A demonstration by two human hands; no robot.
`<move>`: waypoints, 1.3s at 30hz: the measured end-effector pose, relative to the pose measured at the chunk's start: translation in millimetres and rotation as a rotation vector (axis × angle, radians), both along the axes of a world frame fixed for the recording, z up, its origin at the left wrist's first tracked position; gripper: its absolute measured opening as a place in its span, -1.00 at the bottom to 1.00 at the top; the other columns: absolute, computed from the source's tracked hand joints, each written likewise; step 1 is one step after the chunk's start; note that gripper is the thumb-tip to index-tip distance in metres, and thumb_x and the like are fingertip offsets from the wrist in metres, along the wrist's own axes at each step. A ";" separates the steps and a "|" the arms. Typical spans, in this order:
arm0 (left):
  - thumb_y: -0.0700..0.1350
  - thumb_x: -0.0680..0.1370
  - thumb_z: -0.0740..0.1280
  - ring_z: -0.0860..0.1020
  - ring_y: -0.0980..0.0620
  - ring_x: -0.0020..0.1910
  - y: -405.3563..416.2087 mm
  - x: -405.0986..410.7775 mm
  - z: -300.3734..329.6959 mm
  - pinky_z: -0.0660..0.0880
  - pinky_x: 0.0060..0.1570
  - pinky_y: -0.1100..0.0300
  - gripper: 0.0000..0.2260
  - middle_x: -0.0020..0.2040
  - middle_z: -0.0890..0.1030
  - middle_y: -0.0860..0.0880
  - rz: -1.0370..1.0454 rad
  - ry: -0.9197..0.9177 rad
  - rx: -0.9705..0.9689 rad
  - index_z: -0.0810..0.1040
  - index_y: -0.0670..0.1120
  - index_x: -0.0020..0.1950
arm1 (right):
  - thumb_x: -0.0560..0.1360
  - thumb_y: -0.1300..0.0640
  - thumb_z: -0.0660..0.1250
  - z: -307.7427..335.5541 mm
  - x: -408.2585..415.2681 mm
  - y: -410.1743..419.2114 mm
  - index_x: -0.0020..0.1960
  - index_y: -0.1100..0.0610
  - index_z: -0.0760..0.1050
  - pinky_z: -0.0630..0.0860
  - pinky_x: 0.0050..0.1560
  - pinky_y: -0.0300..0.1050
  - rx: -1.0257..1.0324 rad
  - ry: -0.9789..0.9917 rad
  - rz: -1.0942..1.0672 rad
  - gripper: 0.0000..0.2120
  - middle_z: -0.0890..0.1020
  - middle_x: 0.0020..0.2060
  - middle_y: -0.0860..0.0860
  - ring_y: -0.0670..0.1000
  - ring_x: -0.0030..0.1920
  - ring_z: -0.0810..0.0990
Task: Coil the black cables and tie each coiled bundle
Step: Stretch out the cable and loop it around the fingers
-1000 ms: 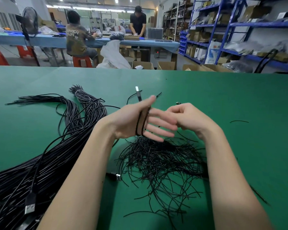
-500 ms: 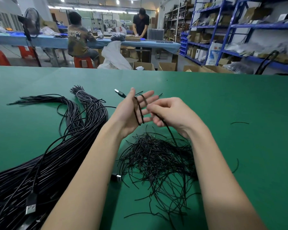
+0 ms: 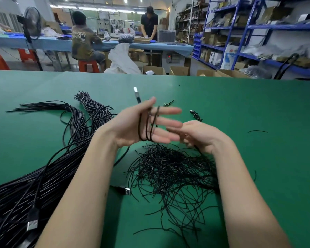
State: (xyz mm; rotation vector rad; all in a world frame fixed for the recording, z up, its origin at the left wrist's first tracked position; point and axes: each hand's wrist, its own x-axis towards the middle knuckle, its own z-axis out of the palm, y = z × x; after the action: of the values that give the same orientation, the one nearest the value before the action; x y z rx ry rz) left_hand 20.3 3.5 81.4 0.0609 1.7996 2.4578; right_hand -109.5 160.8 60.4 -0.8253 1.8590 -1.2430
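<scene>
Because our left hand (image 3: 141, 126) serves as a spool, its fingers stay straight and spread, the cable (image 3: 148, 126) looped around them. At 3 o'clock our right hand (image 3: 200, 135) curls, apparently feeding cable. Ties (image 3: 172, 169) lie heaped at 6 o'clock, within reach on the tabletop (image 3: 258, 108).

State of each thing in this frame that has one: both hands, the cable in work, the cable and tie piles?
left hand: fingers straight, cable looped round them
cable: about three turns wound, plug end sticking up, untied
right hand: fingers curled, feeding the cable
cable pile: uncoiled, on the table
short ties: loose heap
</scene>
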 end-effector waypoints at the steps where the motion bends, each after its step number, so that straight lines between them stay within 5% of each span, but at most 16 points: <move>1: 0.14 0.65 0.03 0.65 -0.31 0.09 2.8 -0.8 -0.9 0.65 0.00 -0.02 -0.47 0.20 0.65 -0.23 -0.042 -0.067 -0.081 0.62 -0.17 0.29 | 0.58 0.06 0.39 3.1 -1.1 0.3 -0.45 0.03 0.58 0.12 -0.44 -0.22 0.040 0.092 -0.033 -0.59 0.36 -0.50 -0.12 -0.11 -0.48 0.21; 7: 0.15 0.71 -0.07 0.64 -0.12 0.14 16.0 -12.7 -8.7 0.54 0.18 -0.05 -0.46 0.15 0.69 -0.09 0.017 -0.306 -0.448 0.61 -0.13 0.19 | 0.59 0.21 0.35 18.5 2.4 -7.7 -0.08 0.15 0.65 0.42 -0.38 -0.25 -0.018 0.210 -0.129 -0.88 0.56 -0.51 -0.10 -0.10 -0.45 0.43; 12: 0.16 0.71 0.00 0.62 -0.20 0.18 17.4 -19.9 -9.3 0.55 0.19 -0.12 -0.53 0.20 0.67 -0.07 0.267 -0.250 -0.328 0.60 -0.09 0.21 | 0.52 0.29 0.32 26.9 6.5 -13.2 -0.15 0.05 0.64 0.67 0.08 0.08 -0.145 0.433 -0.325 -0.80 0.71 -0.34 -0.04 -0.07 -0.32 0.69; 21: 0.11 0.72 0.02 0.67 -0.13 0.06 11.1 -22.7 -8.0 0.61 0.12 -0.08 -0.55 0.23 0.66 -0.06 0.348 -0.109 -0.110 0.51 -0.13 0.37 | 0.41 0.22 0.59 31.6 17.0 -7.9 -0.16 0.12 0.71 0.66 -0.21 -0.19 -0.206 0.270 -0.300 -0.93 0.75 -0.27 -0.06 -0.05 -0.28 0.72; 27: -0.11 0.62 0.34 0.63 -0.08 -0.28 19.4 -26.6 -12.5 0.68 -0.10 -0.01 -0.67 -0.15 0.63 -0.18 0.418 -0.082 -0.055 0.56 -0.35 0.23 | 0.46 0.37 0.51 27.8 20.1 -6.4 -0.21 0.24 0.64 0.68 -0.26 -0.21 -0.199 0.132 -0.218 -0.88 0.72 -0.29 0.22 0.05 -0.36 0.69; 30: -0.18 0.61 0.34 0.63 -0.04 -0.36 22.0 -29.0 -16.4 0.68 -0.21 0.07 -0.73 -0.23 0.65 -0.17 0.447 -0.074 -0.045 0.58 -0.36 0.20 | 0.46 0.39 0.50 26.2 19.1 -5.8 -0.20 0.27 0.65 0.71 -0.11 -0.09 -0.180 0.125 -0.190 -0.90 0.72 -0.20 0.33 0.19 -0.23 0.76; 32: -0.19 0.62 0.33 0.67 -0.07 -0.28 22.4 -29.9 -19.3 0.68 -0.15 0.05 -0.75 -0.17 0.68 -0.19 0.432 -0.073 -0.028 0.58 -0.36 0.19 | 0.46 0.31 0.53 29.8 16.1 -0.9 -0.17 0.27 0.67 0.70 -0.17 -0.14 -0.106 0.157 -0.151 -0.94 0.74 -0.21 0.25 0.13 -0.23 0.76; 35: -0.20 0.63 0.30 0.71 -0.12 -0.06 21.0 -28.8 -20.5 0.66 0.01 0.01 -0.78 0.01 0.70 -0.24 0.376 -0.058 -0.026 0.59 -0.31 0.17 | 0.44 -0.02 0.56 39.1 4.8 12.3 -0.31 0.14 0.69 0.56 -0.34 -0.21 -0.037 0.402 -0.236 -0.73 0.74 -0.33 0.06 -0.05 -0.35 0.70; 39: -0.20 0.63 0.29 0.70 -0.11 0.00 30.7 -22.9 -16.5 0.64 0.04 0.09 -0.80 0.00 0.70 -0.24 0.207 -0.036 -0.121 0.63 -0.29 0.11 | 0.41 -0.26 0.50 45.0 2.1 13.3 -0.04 -0.06 0.70 0.58 -0.04 -0.20 -0.239 0.607 -0.293 -0.71 0.74 -0.09 -0.20 -0.20 -0.08 0.69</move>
State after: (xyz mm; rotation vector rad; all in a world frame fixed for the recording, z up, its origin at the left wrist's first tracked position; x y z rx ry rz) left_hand -2.7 34.2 64.9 -0.1867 2.0284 2.4552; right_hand -107.3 174.0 105.4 -1.1904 2.4075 -1.5347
